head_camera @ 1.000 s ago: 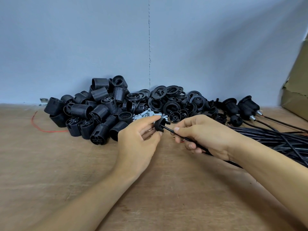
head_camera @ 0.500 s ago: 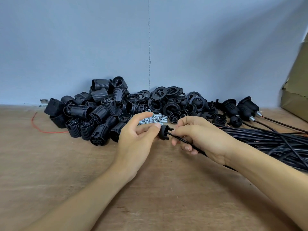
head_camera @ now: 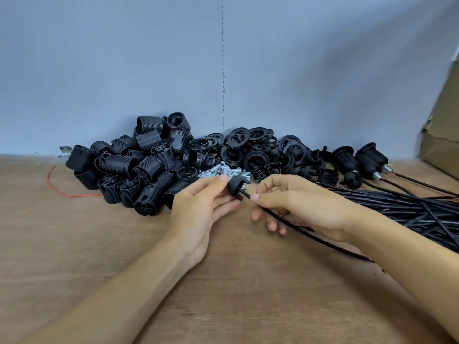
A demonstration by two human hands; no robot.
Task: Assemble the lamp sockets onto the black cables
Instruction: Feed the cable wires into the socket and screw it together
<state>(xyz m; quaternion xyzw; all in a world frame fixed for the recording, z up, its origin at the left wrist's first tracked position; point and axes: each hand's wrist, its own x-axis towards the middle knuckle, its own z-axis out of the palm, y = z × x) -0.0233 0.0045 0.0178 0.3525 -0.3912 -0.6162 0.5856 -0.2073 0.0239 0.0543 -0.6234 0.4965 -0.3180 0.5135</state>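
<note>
Mid-frame, just above the tabletop (head_camera: 223,281), the left hand (head_camera: 198,209) pinches a black socket cap (head_camera: 234,186) and the right hand (head_camera: 305,207) pinches a black cable (head_camera: 310,237) just behind it. Over the last 1 second the cap has slid onto the cable's end, so threading looks done.

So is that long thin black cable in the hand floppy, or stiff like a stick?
Probably floppy: the thin black cable sags in a curve from the right hand down toward the wooden table. The short bit up to the small black plastic cap looks straight, so likely slightly springy. It seems light: a fingertip pinch holds it.
</note>
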